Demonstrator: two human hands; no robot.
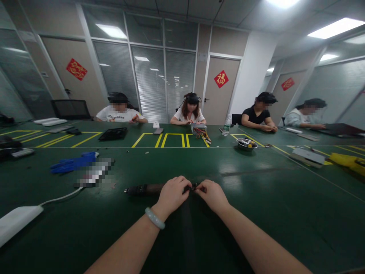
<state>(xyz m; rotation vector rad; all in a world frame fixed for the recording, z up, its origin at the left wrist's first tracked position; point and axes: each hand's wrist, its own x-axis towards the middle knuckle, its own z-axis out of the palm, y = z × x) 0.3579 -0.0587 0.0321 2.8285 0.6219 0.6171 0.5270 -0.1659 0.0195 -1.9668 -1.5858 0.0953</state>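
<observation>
A long dark electric screwdriver lies crosswise on the green table, its narrow metal tip to the left. My left hand is closed around its right-hand end, and the fingers cover part of the body. With finger and thumb, my right hand pinches a small dark piece at that same end. The fingertips of both hands nearly meet there. What exactly the small piece is cannot be made out, as the fingers hide most of it.
Blue gloves and a phone on a white cable lie left, near a white power bank-like block. A metal bowl, water bottle and wired metal box stand farther back. Several people sit across the table.
</observation>
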